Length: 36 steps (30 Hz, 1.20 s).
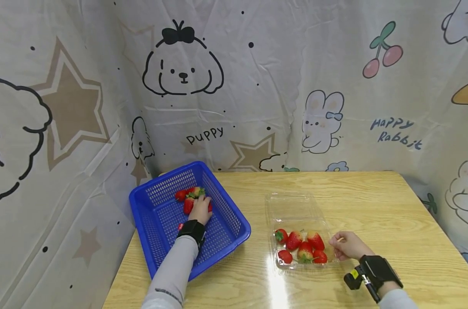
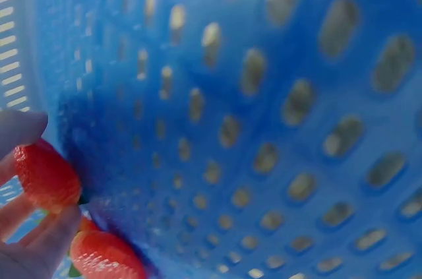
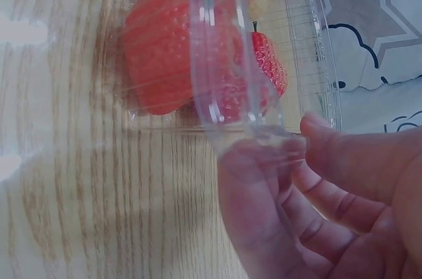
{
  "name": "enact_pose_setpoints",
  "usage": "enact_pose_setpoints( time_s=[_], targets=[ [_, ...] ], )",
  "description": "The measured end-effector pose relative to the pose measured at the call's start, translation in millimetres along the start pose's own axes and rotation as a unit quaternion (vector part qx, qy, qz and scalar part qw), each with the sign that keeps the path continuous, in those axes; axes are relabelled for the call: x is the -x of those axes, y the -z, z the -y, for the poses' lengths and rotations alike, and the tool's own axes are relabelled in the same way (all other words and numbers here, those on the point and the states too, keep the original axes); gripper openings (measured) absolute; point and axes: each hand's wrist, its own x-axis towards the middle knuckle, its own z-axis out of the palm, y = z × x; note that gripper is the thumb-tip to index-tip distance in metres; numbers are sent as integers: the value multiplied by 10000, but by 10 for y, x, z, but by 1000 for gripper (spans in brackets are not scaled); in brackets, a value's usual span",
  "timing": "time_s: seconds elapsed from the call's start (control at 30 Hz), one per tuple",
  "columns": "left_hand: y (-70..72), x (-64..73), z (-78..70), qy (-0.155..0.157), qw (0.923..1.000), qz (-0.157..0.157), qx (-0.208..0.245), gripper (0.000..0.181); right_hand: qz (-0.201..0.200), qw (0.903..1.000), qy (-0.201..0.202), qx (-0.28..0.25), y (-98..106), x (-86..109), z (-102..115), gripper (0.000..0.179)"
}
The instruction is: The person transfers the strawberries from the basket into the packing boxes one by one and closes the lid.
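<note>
Inside the blue basket (image 1: 218, 236), at its far end, my left hand (image 1: 200, 210) holds a strawberry (image 2: 47, 177) between thumb and fingers. Another strawberry (image 2: 105, 256) lies just below it in the left wrist view. A few more red strawberries (image 1: 181, 195) sit beside the fingers. To the right, a clear plastic box (image 1: 292, 208) lies with its lid folded back, several strawberries (image 1: 294, 240) in its near half. My right hand (image 1: 350, 244) pinches the box's right edge between thumb and fingers, seen close up in the right wrist view.
Basket and box stand on a light wooden table (image 1: 373, 197), the basket at the left with its left side by the hanging cloth. A printed cloth (image 1: 257, 107) closes off the back and both sides. A small red thing (image 1: 180, 226) shows by the left wrist.
</note>
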Motion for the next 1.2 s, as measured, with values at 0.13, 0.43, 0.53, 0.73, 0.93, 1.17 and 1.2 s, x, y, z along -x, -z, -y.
enact_pose_setpoints(
  time_s=[0.13, 0.43, 0.53, 0.73, 0.93, 1.17, 1.2],
  targets=[
    [95, -31, -33, 8, 9997, 228, 14, 43, 17, 10000, 39, 9, 8, 2, -4, 16],
    [523, -78, -375, -100, 9997, 225, 14, 39, 31, 9999, 100, 2, 17, 1, -10, 17],
    [679, -77, -561, -184, 9995, 216, -148, 36, 38, 9999, 99, -1, 13, 1, -12, 16],
    [877, 3, -997, -512, 9982, 72, -313, 30, -22, 10000, 8, -7, -8, 6, -3, 14],
    [899, 150, -1492, -1303, 9911, -177, -188, 34, -11, 10000, 38, 4, 2, 9, 12, 16],
    [651, 372, -1985, -2622, 9642, 163, -369, 40, -11, 10000, -40, -80, 2, 8, 11, 13],
    [598, 410, -2035, -2732, 9609, 186, -405, 41, 9, 10000, -8, -55, 3, 8, 7, 14]
  ],
)
